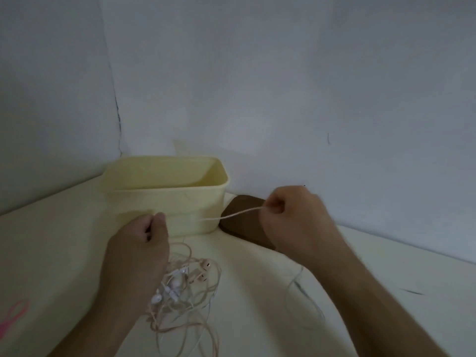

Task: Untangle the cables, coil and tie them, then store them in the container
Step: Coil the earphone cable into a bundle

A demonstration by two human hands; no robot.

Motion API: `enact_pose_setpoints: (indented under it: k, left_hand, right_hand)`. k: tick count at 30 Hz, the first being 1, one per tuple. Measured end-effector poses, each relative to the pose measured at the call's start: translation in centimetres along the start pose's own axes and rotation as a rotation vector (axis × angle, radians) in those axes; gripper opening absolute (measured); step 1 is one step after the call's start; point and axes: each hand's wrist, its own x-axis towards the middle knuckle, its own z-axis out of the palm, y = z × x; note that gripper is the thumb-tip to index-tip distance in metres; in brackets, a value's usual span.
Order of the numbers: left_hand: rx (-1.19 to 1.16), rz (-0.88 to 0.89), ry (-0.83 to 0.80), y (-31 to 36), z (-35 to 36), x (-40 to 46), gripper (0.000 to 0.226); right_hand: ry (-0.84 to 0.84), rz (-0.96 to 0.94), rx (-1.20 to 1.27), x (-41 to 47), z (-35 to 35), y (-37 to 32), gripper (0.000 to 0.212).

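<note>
Brown board point(244, 222) lies flat on the pale table point(64, 240), pink ties point(13, 315) at the left edge.

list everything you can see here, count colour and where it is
container: 1, pale yellow, open top, back of table by the wall
earphone cables: a tangle, count unclear, pinkish and white, front centre under the left hand
brown pad: 1, dark brown, flat, right of the container
pink ties: count unclear, left edge
table: 1, cream
left hand: 1, holding the cable
right hand: 1, pinching a taut pinkish strand
</note>
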Motion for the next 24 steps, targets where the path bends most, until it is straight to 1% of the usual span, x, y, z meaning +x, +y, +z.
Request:
enact_pose_setpoints:
  k: [1, 2, 3, 5, 6, 7, 8, 9, 11, 12, 14, 15, 17, 18, 19, 20, 21, 22, 23, 24]
  left_hand:
    - [0.088, 0.073, 0.004, -0.2, 0.1, -0.1, 0.033]
    - [0.123, 0.144, 0.007, -0.1, 0.2, -0.4, 0.021]
    - [0.105, 0.217, -0.003, 0.3, 0.1, -0.7, 0.012]
    - [-0.080, 0.331, -0.087, 1.1, 0.0, -1.3, 0.018]
    - [-0.217, 0.338, -0.183, 1.5, 0.0, -1.7, 0.021]
    - [-0.357, 0.303, -0.302, 1.7, 0.1, -2.1, 0.024]
    - [-0.453, 0.223, -0.426, 2.1, 0.2, -2.4, 0.029]
    - [-0.482, 0.122, -0.524, 2.1, 0.4, -2.6, 0.035]
    - [-0.405, -0.029, -0.621, 1.8, 0.7, -2.3, 0.046]
    - [-0.378, -0.054, -0.635, 1.8, 0.9, -2.1, 0.051]
    - [-0.404, -0.095, -0.558, 1.3, 0.7, -1.3, 0.057]
    - [-0.466, -0.138, -0.472, 1.0, 0.6, -0.8, 0.056]
    - [-0.555, -0.191, -0.274, 0.3, 0.2, 0.0, 0.053]
    - [-0.523, -0.181, -0.186, 0.0, 0.1, 0.2, 0.052]
    - [-0.409, -0.158, -0.118, -0.4, 0.0, 0.4, 0.049]
    - [-0.238, -0.108, -0.080, -0.8, 0.1, 0.4, 0.043]
    - [-0.072, -0.034, -0.057, -0.9, 0.2, 0.3, 0.031]
    - [0.009, 0.053, -0.043, -0.6, 0.2, 0.0, 0.019]
    - [0.038, 0.156, -0.051, -0.3, 0.3, -0.2, 0.010]
    - [0.020, 0.259, -0.079, 0.1, 0.2, -0.5, 0.013]
  right_hand:
    - [0.108, 0.035, -0.036, 0.0, -0.2, 0.0, 0.012]
    - [0.162, 0.017, -0.097, -0.3, -0.3, -0.3, 0.010]
    - [0.156, -0.043, -0.160, -0.7, -0.2, -0.7, 0.009]
    - [0.029, -0.213, -0.227, -1.7, 0.8, -1.9, 0.009]
    - [-0.050, -0.304, -0.215, -2.2, 1.7, -2.3, 0.009]
    - [-0.120, -0.385, -0.184, -2.6, 2.7, -2.5, 0.008]
    - [-0.181, -0.446, -0.138, -2.9, 3.5, -2.7, 0.008]
    - [-0.242, -0.476, -0.080, -3.2, 4.2, -2.8, 0.009]
    - [-0.329, -0.457, 0.036, -3.2, 4.8, -2.7, 0.017]
    - [-0.341, -0.434, 0.063, -3.1, 4.6, -2.4, 0.021]
    - [-0.305, -0.418, 0.062, -2.6, 4.3, -1.8, 0.024]
    - [-0.270, -0.405, 0.054, -2.2, 3.9, -1.5, 0.020]
    - [-0.181, -0.326, 0.049, -1.3, 3.1, -0.9, 0.006]
    - [-0.122, -0.280, 0.042, -0.8, 2.5, -0.5, 0.010]
    - [-0.069, -0.231, 0.036, -0.5, 2.1, -0.2, 0.014]
    - [-0.026, -0.201, 0.027, -0.3, 1.8, 0.1, 0.016]
    - [0.003, -0.202, 0.003, -0.2, 1.5, 0.0, 0.017]
    - [0.001, -0.230, -0.037, -0.5, 1.5, -0.1, 0.018]
    - [-0.027, -0.271, -0.074, -0.7, 1.6, -0.4, 0.018]
    - [-0.084, -0.318, -0.095, -1.1, 2.1, -0.7, 0.017]
